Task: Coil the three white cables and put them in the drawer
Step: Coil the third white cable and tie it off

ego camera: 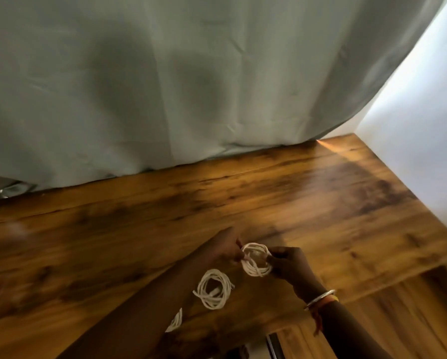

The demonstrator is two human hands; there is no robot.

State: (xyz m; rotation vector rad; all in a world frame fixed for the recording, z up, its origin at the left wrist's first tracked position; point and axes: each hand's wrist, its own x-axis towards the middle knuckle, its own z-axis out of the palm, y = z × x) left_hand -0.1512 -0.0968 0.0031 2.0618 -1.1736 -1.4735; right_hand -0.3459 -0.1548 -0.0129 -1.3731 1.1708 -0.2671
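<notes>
A coiled white cable (256, 259) is held just above the wooden table (165, 216) between both hands. My left hand (225, 248) pinches its left side and my right hand (289, 263) grips its right side. A second coiled white cable (213, 288) lies loose on the table just in front of them. A third white cable (175, 321) peeks out from under my left forearm, mostly hidden. At the bottom edge, the drawer (274, 343) shows only a narrow sliver below the table's front edge.
A grey-green curtain (165, 86) hangs along the table's far edge. A white wall (424, 125) stands at the right. A lower wooden surface (398, 307) sits to the right of the table's front corner. A bangle (319, 299) circles my right wrist.
</notes>
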